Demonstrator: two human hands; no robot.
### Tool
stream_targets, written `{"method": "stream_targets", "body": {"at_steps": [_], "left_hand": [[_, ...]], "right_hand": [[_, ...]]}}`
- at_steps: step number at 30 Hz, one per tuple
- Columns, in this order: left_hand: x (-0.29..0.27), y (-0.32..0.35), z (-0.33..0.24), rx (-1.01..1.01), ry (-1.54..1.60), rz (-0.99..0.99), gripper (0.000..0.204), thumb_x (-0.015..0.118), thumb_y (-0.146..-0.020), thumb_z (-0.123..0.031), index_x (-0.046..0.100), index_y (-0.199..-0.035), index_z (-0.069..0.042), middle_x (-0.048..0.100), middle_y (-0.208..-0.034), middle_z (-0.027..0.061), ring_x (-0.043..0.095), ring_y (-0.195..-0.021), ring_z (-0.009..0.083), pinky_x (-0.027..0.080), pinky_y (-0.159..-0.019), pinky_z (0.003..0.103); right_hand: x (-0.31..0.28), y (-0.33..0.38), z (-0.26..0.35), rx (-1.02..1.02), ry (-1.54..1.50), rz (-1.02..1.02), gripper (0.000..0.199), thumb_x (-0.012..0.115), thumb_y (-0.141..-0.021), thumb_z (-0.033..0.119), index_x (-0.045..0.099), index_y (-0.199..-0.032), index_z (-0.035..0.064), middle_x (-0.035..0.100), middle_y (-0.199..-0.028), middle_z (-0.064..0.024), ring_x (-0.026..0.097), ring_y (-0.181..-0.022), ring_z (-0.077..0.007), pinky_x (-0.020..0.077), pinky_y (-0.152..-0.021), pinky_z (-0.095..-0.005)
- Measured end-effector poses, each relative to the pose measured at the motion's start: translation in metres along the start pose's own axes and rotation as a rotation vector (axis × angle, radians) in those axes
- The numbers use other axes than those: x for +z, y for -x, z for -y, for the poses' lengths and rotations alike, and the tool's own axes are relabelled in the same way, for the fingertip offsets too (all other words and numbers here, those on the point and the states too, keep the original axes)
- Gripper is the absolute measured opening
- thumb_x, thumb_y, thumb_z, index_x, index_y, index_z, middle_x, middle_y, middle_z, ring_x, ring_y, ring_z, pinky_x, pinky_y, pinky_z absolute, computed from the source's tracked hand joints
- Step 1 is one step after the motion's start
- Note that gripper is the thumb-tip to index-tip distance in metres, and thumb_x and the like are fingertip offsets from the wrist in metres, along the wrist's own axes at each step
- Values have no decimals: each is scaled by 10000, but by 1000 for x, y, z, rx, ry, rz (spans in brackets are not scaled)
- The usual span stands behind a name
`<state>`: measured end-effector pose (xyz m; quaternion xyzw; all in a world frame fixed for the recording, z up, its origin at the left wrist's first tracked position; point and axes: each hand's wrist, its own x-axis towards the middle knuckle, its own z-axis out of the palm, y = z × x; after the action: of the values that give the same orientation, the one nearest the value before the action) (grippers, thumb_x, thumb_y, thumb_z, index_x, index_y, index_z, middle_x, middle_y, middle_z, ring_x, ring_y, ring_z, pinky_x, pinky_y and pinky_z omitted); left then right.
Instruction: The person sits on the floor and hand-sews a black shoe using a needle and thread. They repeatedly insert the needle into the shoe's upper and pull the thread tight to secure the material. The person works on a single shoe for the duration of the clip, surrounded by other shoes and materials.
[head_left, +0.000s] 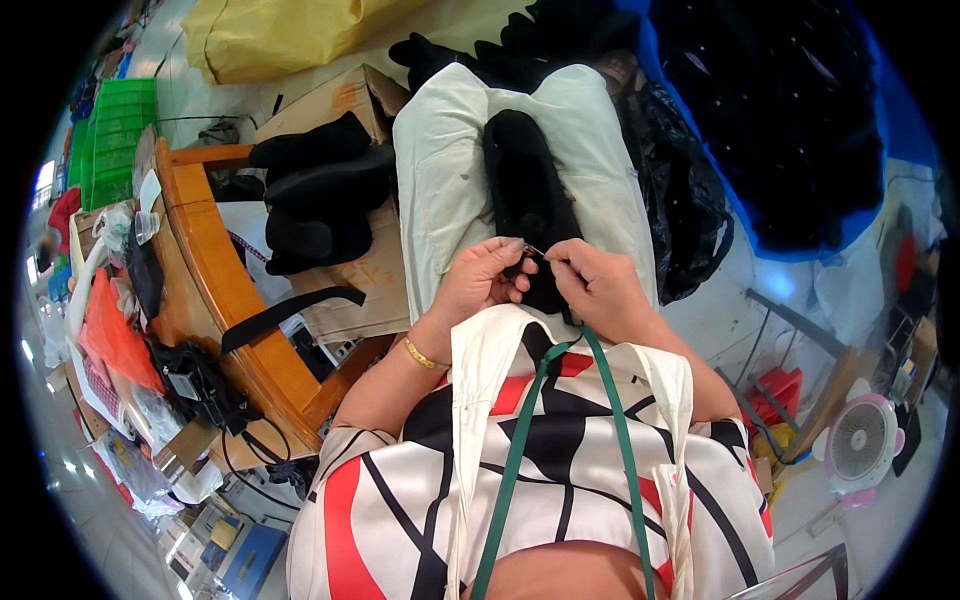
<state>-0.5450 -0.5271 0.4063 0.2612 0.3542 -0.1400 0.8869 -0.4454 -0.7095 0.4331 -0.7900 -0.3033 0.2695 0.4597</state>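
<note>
In front of my chest, both hands meet over a black cloth shoe that lies lengthwise on the white cloth across my lap. My left hand is closed, thumb and forefinger pinching a small, thin, shiny piece too small to name for sure. From the other side, the fingertips of my right hand close on the same piece. Both hands are just above the near end of the shoe, and they cover part of it. A green strap hangs from my neck.
Left of my lap, several black shoes are stacked by a cardboard box and a wooden chair frame. A crowded table stands farther left. To the right are a black plastic bag, a large blue-edged bag and a fan.
</note>
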Motion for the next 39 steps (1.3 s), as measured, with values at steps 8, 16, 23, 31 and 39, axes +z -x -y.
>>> {"method": "stream_targets", "body": {"at_steps": [8, 16, 23, 31, 39], "left_hand": [[2, 2, -1, 4, -19, -4, 152, 605, -1005, -199, 652, -993, -55, 696, -836, 49, 644, -650, 96, 536, -554, 206], [3, 3, -1, 16, -42, -1, 152, 605, -1006, -203, 653, -993, -59, 693, -841, 45, 641, -656, 93, 534, -561, 207], [5, 4, 4, 65, -71, -50, 181, 588, -1019, -242, 630, -1035, -66, 677, -862, 36, 624, -655, 96, 540, -574, 224], [14, 10, 6, 148, -191, -142, 183, 733, -916, -114, 667, -1077, -57, 666, -829, 5, 599, -636, 55, 504, -572, 193], [15, 14, 3, 191, -326, -45, 145, 740, -905, -83, 702, -1036, -35, 662, -819, -13, 585, -657, 32, 479, -572, 181]], "right_hand": [[0, -2, 3, -10, 41, 12, 112, 618, -900, 41, 653, -1005, 20, 641, -701, -142, 626, -572, -228, 482, -555, -310], [0, -2, 3, -28, 47, 15, 111, 615, -898, 42, 647, -1003, 19, 647, -714, -145, 639, -585, -248, 490, -561, -321], [1, -3, 2, -7, 33, 16, 104, 623, -893, 37, 649, -992, 17, 640, -710, -143, 619, -571, -221, 484, -560, -311], [-2, 0, 3, 303, -283, 138, 77, 618, -944, 52, 624, -1003, 3, 595, -663, -56, 546, -565, -93, 442, -528, -266], [7, 8, -16, 469, -568, 169, 74, 581, -1008, 76, 624, -1053, 36, 558, -718, 32, 504, -591, -42, 400, -522, -214]]}}
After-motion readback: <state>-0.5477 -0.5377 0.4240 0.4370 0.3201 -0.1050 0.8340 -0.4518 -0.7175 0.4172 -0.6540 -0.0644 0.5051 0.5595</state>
